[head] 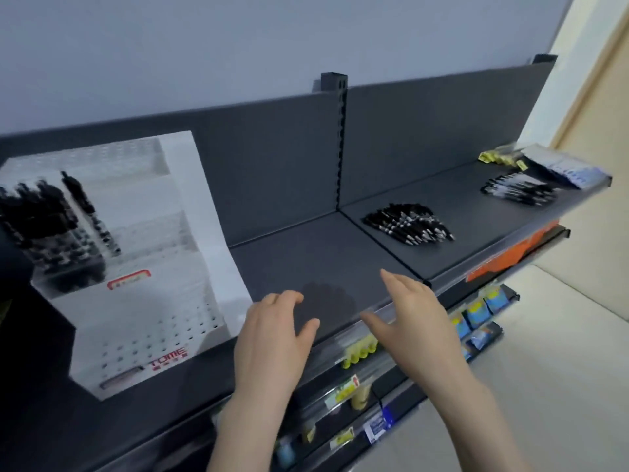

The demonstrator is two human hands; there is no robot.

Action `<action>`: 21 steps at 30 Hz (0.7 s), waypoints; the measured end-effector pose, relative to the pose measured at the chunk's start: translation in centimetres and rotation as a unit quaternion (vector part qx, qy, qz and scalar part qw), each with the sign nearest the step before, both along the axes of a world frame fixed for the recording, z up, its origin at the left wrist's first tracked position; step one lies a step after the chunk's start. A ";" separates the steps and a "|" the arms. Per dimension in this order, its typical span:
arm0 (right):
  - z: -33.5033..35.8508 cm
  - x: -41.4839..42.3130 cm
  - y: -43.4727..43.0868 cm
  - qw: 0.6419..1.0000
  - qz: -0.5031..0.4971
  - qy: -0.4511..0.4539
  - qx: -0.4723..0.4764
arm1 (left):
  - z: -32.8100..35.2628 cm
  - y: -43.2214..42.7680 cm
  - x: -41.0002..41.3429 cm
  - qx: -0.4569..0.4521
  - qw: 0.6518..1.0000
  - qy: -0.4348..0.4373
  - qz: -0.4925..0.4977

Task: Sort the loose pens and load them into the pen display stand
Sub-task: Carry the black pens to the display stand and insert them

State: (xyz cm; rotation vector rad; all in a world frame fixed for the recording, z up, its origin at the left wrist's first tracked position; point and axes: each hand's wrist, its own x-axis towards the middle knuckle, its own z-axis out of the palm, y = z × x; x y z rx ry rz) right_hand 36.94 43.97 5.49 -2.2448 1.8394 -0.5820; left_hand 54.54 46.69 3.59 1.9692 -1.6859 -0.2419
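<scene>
Both your hands are out over the front edge of the dark shelf (299, 253), and both are empty. Your left hand (272, 338) hovers palm down, fingers loosely curved and thumb spread, gripping nothing. Your right hand (417, 318) sits just beside it, fingers straight and together, thumb stuck out toward the left one, nothing in it either. There's a gap between the two hands, with a soft shadow on the shelf under them.

The pen display stand (146, 287), white and stepped, with rows of holes, stands at the left end of the shelf. Black pens (44, 226) are already loaded upright in its upper left part, blurred, so you can't count them.

The loose pens are off to your right, past the slotted upright post (335, 137). One pile of black pens (410, 223) lies flat, fanned out, on the next shelf section, well apart from your right hand. A second pile (519, 189) lies farther along, near some yellow tags (493, 158) and blue-and-white packets (575, 172) at the far end.

Below the shelf edge you've got an orange label (510, 255) and lower shelves of small yellow and blue goods (476, 313).
</scene>
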 end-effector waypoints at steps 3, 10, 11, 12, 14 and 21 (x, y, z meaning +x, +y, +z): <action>0.1 -5.1 -0.9 1.000 0.001 -0.022 -0.002 | 0.1 -1.3 -5.2 0.004 1.000 -0.009 0.006; -0.8 -14.1 -4.2 1.000 -0.004 -0.027 0.014 | -0.2 -4.2 -14.2 0.009 1.000 0.005 0.002; -1.0 -14.8 -4.6 0.999 -0.005 -0.030 0.016 | -0.3 -4.6 -14.9 0.014 1.000 0.005 0.002; -1.2 -15.4 -5.2 0.999 -0.004 -0.033 0.017 | -0.5 -5.2 -15.5 0.021 1.000 0.008 0.002; -1.7 -16.1 -6.2 0.999 0.000 -0.037 0.020 | -1.0 -6.4 -16.3 0.030 0.999 0.014 0.001; -3.2 -18.3 -12.2 0.999 -0.015 -0.023 0.036 | -2.8 -13.8 -17.9 0.042 0.997 0.059 0.004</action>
